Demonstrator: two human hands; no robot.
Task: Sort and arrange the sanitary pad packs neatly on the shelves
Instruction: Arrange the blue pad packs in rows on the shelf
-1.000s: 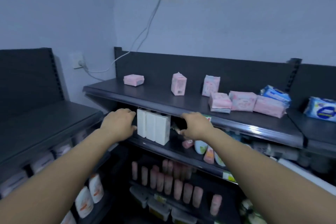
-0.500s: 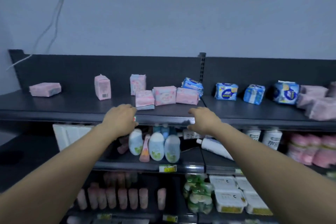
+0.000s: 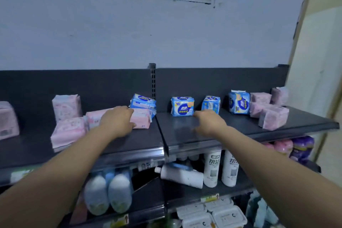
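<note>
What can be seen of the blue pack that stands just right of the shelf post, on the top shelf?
The blue pack looks wrapped in soft, glossy plastic: blue and white, with a yellow patch at its upper right and large white characters on a darker band. It stands upright on the top shelf, front toward the camera, near the back panel. No other pack touches it. The right hand is stretched toward its lower right corner; whether the fingertips touch it cannot be told.

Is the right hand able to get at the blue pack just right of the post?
Probably yes. The right hand is close in front of the blue pack. Only bare shelf lies between them, and nothing stands in front of the pack.
</note>
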